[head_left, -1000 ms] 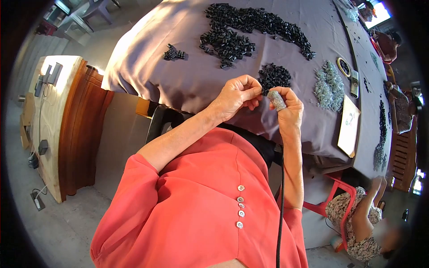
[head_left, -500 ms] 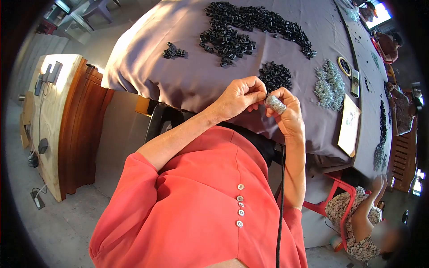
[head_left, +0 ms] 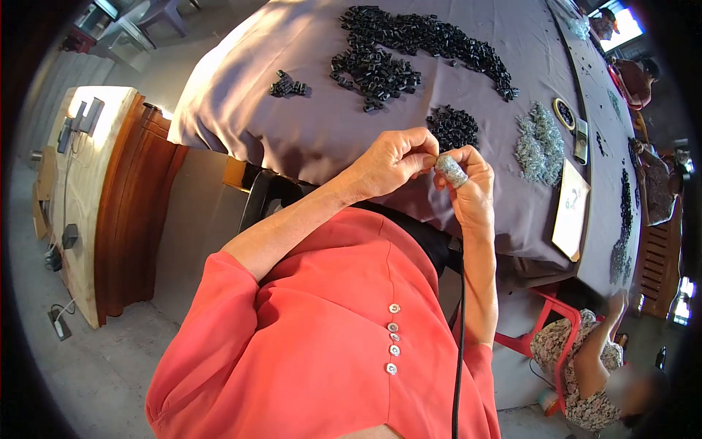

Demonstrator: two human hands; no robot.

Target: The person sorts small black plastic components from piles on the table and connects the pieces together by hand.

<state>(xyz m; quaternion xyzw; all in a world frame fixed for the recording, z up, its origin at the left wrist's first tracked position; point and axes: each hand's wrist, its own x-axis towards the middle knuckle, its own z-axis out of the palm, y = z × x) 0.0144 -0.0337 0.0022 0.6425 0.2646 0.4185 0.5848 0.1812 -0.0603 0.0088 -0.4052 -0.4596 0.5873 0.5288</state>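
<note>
My left hand (head_left: 398,162) is closed in a pinch, its fingertips meeting those of my right hand (head_left: 470,175) near the table edge. Whatever is pinched between them is too small to make out. A silvery-grey wrap (head_left: 451,170) surrounds one finger of my right hand, whose fingers are also bent together. Just beyond both hands lies a small heap of black pieces (head_left: 453,128) on the grey-brown cloth (head_left: 307,139). To the right sits a pile of clear, shiny small pieces (head_left: 540,143).
Larger black heaps (head_left: 376,69) lie farther back. Right of the clear pile are a tape roll (head_left: 564,113) and a card (head_left: 570,210). A wooden cabinet (head_left: 131,219) stands left. A co-worker (head_left: 592,358) sits at lower right by a red chair (head_left: 519,342). A black cable (head_left: 459,351) hangs in front.
The view has shifted slightly, so the table items appear a little lower. Both hands keep nearly the same pinching pose, with fingertips still together.
</note>
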